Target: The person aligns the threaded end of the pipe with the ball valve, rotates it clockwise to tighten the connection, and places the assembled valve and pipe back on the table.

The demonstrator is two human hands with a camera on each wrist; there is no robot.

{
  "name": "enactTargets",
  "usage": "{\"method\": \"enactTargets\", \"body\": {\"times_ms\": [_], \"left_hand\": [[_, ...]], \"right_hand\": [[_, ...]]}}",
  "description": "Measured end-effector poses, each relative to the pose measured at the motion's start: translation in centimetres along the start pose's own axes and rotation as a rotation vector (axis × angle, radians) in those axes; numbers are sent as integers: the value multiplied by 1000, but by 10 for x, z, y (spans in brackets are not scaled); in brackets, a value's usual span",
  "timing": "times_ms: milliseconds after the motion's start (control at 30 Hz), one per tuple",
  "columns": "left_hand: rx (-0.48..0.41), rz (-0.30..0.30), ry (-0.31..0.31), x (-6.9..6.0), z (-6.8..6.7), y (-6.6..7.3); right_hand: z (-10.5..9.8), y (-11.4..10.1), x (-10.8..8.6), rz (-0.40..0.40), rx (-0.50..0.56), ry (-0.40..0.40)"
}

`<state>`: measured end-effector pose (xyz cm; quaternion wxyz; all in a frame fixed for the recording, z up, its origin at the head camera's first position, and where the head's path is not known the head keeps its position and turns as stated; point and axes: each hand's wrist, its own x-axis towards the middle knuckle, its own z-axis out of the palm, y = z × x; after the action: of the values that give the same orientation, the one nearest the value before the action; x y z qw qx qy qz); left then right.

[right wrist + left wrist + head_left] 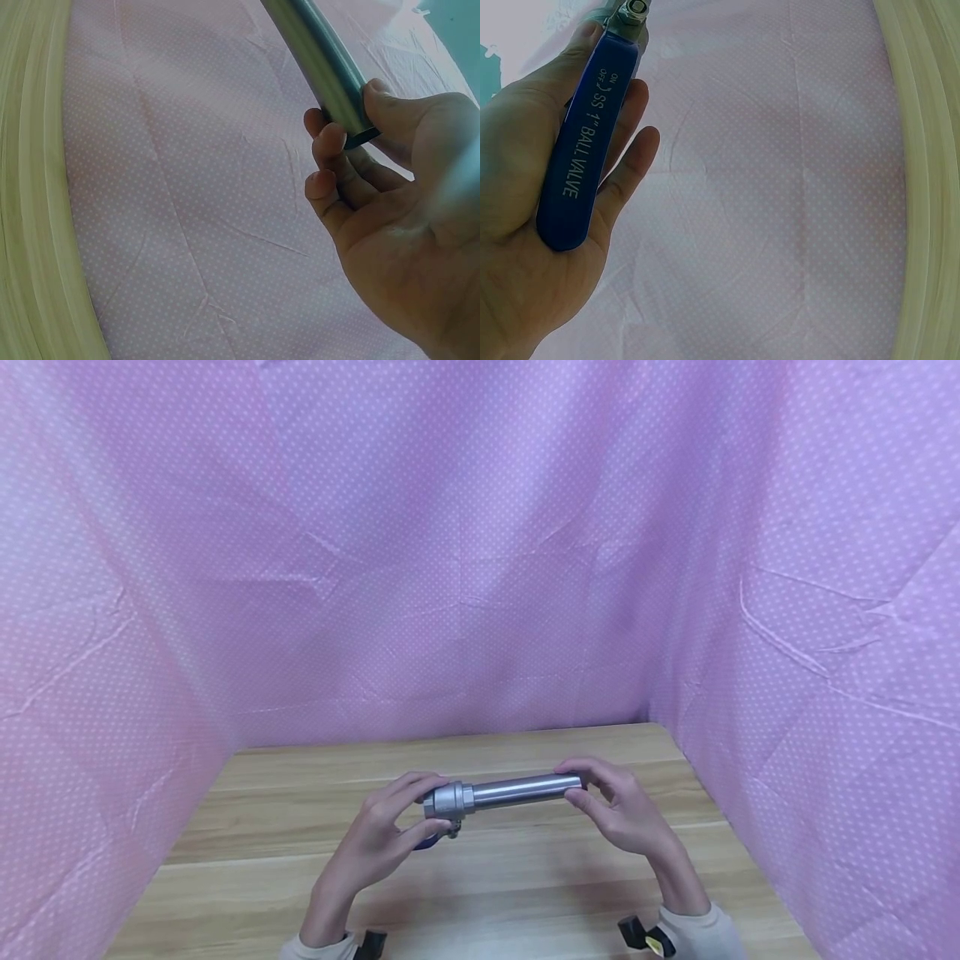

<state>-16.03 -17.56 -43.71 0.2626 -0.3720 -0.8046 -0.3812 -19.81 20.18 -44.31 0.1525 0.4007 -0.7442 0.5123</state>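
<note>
A silver ball valve (450,799) is joined end to end with a smooth metal pipe (521,791), both held nearly level above the table. My left hand (386,831) grips the valve's body between thumb and fingers. The valve's blue lever handle (585,150), printed "SS 1" BALL VALVE" with ON and OFF marks, lies along the left palm in the left wrist view. At the other end, my right hand (622,806) pinches the pipe near its tip, thumb on one side and fingertips on the other. The dark pipe end shows in the right wrist view.
A wood-grain table (300,843) spreads beneath both hands. Pink dotted cloth (450,568) hangs behind it and along both sides. Black straps with small blocks (633,932) sit at the wrists, beside light sleeves (705,935).
</note>
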Motion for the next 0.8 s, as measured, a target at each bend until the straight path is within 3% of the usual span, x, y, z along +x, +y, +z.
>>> {"method": "enactTargets", "body": {"times_ms": [233, 533, 800], "left_hand": [[1, -15, -7, -1, 0, 0], [2, -38, -17, -2, -1, 0], [3, -25, -13, -1, -1, -1]], "right_hand": [[-1, -2, 0, 85, -4, -16], [1, 1, 2, -37, 104, -13], [2, -1, 2, -8, 57, 4]]}}
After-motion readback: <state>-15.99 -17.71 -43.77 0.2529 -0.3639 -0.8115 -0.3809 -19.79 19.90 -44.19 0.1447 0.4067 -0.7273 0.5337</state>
